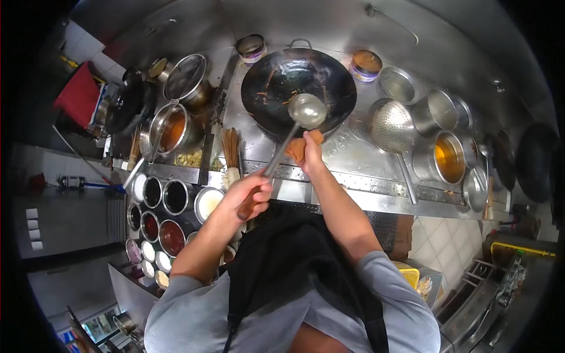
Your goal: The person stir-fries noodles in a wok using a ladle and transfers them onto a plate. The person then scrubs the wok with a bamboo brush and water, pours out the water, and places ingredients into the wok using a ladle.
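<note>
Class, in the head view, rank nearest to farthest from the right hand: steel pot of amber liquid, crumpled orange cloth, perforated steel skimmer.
1. Orange cloth: in the right hand.
2. Steel skimmer: to its right.
3. Steel pot: farther right.

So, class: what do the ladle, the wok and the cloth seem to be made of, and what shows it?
Ladle: metal, probably steel, polished; it catches bright reflections.
Wok: dark metal, perhaps iron, blackened; its inside gleams.
Cloth: fabric, fibre unclear, matte orange-brown; it bunches in the right hand.

Lettering (339, 143) on the steel stovetop (362, 172) is too blurred to read.
</note>
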Motion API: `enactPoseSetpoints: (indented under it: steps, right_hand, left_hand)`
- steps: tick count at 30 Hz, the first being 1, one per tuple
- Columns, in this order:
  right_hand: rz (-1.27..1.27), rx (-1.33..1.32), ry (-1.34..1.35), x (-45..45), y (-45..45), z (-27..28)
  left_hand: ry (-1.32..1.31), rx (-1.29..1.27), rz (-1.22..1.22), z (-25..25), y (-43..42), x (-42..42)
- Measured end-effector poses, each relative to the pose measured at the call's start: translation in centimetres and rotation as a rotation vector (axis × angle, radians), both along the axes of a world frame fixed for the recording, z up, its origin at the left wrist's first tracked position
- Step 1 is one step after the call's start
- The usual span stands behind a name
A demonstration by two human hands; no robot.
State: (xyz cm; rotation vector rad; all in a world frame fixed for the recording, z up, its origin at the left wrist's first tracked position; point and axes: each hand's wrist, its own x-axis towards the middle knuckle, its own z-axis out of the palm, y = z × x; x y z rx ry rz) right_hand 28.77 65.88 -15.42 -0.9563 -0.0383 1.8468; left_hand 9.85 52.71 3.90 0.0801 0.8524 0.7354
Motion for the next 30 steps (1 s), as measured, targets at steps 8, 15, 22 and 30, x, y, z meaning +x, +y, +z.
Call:
enactPoseSetpoints:
  steps: [8, 15, 22, 30]
  right_hand:
    - [0.019, 0.057, -0.256, 0.2, -0.7, -0.7]
    - [0.132, 0.105, -0.325, 15.6, -10.5, 4.5]
    - [-0.242, -0.166, -0.565, 34.9, -27.9, 4.1]
    - [-0.541, -0.358, -0.550, 39.6, -38.3, 4.1]
  left_hand:
    - [1.053, 0.431, -0.207, 0.7, -0.3, -10.4]
    - [1.149, 0.665, -0.059, -2.9, 8.0, 4.3]
    - [0.669, 0.672, -0.109, -8.7, 7.4, 27.1]
    - [0.981, 0.752, -0.286, -25.7, 25.8, 51.8]
